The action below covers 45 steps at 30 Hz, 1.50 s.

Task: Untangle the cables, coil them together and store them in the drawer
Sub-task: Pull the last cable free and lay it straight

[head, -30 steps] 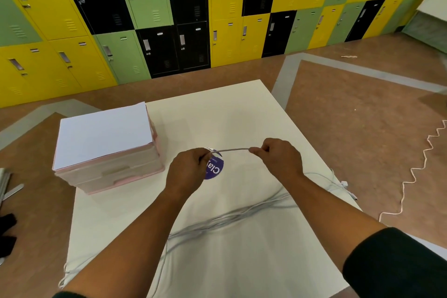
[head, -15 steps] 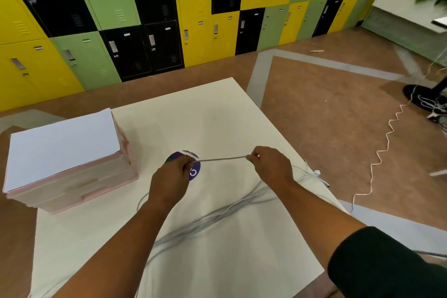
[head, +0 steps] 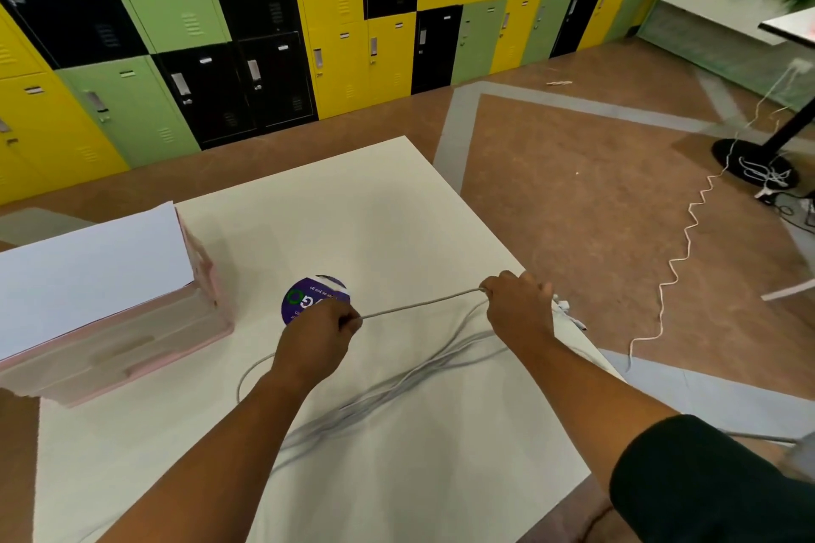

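Left hand: the left hand [head: 317,344] is over the middle of the desk, its grip closed, thumb and fingers pinching one end of a taut length of cable.
Right hand: the right hand [head: 520,309] is near the desk's right edge, its grip also closed, fingers curled round the other end of that length.
Held cable: the thin grey cable [head: 423,302] runs straight between the two hands, raised off the desk and rising slightly toward the right.
Remaining cables: a loose bundle of grey cables [head: 397,392] lies on the desk below the hands and trails diagonally toward the near left; one loop curves out beside the left wrist.
Plugs: small white plugs [head: 564,306] lie at the desk's right edge, just behind the right hand.
Drawer: the pale pink plastic drawer unit [head: 110,335] with a white top stands at the desk's left side, its drawer fronts flush.
Label: a round purple label [head: 308,300] lies flat, partly covered by the left hand.
Desk: the cream-white square desk [head: 353,212] carries all of this.
Floor: a white kinked cord [head: 679,247] zigzags over the brown floor [head: 573,190] to the right.
Background: yellow, green and black metal lockers [head: 335,13] line the wall.
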Tool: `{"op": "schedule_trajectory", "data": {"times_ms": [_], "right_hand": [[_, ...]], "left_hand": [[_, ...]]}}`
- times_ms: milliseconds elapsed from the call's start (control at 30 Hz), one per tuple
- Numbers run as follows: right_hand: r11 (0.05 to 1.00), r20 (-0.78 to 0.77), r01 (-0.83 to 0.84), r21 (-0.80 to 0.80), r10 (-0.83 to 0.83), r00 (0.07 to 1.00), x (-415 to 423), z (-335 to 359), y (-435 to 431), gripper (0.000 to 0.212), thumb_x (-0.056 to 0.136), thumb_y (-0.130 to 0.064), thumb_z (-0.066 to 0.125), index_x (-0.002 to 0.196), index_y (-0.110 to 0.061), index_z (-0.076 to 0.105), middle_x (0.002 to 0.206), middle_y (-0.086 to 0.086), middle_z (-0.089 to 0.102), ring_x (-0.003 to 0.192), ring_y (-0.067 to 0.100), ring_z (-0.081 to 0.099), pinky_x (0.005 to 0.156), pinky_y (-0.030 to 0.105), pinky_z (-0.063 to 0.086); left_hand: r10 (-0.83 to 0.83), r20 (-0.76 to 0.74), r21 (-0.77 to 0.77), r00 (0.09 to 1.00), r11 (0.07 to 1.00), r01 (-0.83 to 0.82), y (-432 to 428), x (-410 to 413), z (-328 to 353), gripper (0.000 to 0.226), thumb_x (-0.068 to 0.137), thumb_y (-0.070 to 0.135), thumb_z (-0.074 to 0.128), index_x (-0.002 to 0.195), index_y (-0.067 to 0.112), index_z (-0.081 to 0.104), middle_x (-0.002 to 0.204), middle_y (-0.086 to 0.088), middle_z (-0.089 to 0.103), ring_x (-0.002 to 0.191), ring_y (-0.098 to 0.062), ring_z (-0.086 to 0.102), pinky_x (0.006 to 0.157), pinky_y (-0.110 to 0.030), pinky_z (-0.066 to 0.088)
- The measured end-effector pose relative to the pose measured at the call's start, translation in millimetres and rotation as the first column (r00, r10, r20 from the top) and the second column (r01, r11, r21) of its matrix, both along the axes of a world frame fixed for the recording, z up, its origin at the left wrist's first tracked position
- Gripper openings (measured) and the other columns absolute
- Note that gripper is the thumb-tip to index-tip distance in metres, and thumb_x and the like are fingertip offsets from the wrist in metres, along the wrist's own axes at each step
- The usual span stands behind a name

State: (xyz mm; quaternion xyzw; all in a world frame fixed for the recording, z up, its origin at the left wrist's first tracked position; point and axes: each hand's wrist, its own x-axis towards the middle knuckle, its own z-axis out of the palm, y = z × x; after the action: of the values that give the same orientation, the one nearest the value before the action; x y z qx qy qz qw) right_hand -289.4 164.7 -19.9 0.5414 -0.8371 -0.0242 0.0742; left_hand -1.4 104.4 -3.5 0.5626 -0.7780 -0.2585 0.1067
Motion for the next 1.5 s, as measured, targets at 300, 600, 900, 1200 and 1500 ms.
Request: {"op": "schedule_trajectory", "data": {"times_ms": [300,600,900,1200,1500], "right_hand": [[0.971,0.08,0.207,0.118,-0.217,0.973,-66.8,-3.9,17.5,0.034,0.088,-0.015,0.058,0.105,-0.04,0.073,0.115,0.0,0.063,0.112,0.028,0.051,0.094,0.043,0.038],[0.98,0.311,0.193,0.05,-0.199,0.929,-86.1,-28.1,24.8,0.028,0.086,-0.003,0.056,0.097,-0.016,0.078,0.106,0.014,0.069,0.103,0.032,0.062,0.083,0.033,0.049],[0.986,0.268,0.156,-0.052,-0.137,0.954,-38.3,-28.1,23.0,0.046,0.082,-0.002,0.059,0.124,-0.018,0.065,0.131,0.012,0.058,0.119,0.041,0.05,0.097,0.051,0.042],[0.849,0.79,-0.526,-0.054,0.359,0.498,91.0,3.6,-2.3,0.019,0.096,-0.017,0.059,0.107,-0.018,0.074,0.104,-0.006,0.072,0.095,0.01,0.063,0.086,0.025,0.048],[0.87,0.665,-0.49,-0.06,0.401,0.63,75.4,-6.8,-13.0,0.02,0.093,-0.006,0.058,0.081,-0.022,0.061,0.082,-0.012,0.059,0.081,0.011,0.055,0.075,0.028,0.043]], "left_hand": [[-0.092,-0.128,0.186,0.988,0.976,0.115,21.7,-10.7,-12.9,0.016,0.098,0.031,0.059,0.096,0.024,0.073,0.078,0.014,0.067,0.069,-0.003,0.059,0.062,-0.016,0.04],[-0.073,-0.094,0.184,0.993,0.979,0.089,37.8,-26.6,-22.9,0.019,0.095,0.034,0.061,0.096,0.022,0.076,0.094,0.008,0.073,0.083,-0.01,0.063,0.073,-0.023,0.047],[0.009,-0.148,0.226,0.989,0.974,0.025,42.9,-26.2,-23.0,0.013,0.092,0.027,0.067,0.092,0.017,0.074,0.09,0.002,0.073,0.08,-0.012,0.064,0.069,-0.021,0.044],[0.074,-0.221,0.201,0.972,0.979,-0.029,45.5,-28.7,-15.9,0.015,0.095,0.026,0.063,0.096,0.014,0.072,0.086,0.0,0.07,0.075,-0.014,0.061,0.061,-0.017,0.038],[0.106,-0.105,0.22,0.989,0.972,-0.081,51.3,35.3,-11.6,0.016,0.095,0.031,0.059,0.096,0.023,0.073,0.088,0.01,0.071,0.08,-0.01,0.064,0.072,-0.026,0.049]]}}
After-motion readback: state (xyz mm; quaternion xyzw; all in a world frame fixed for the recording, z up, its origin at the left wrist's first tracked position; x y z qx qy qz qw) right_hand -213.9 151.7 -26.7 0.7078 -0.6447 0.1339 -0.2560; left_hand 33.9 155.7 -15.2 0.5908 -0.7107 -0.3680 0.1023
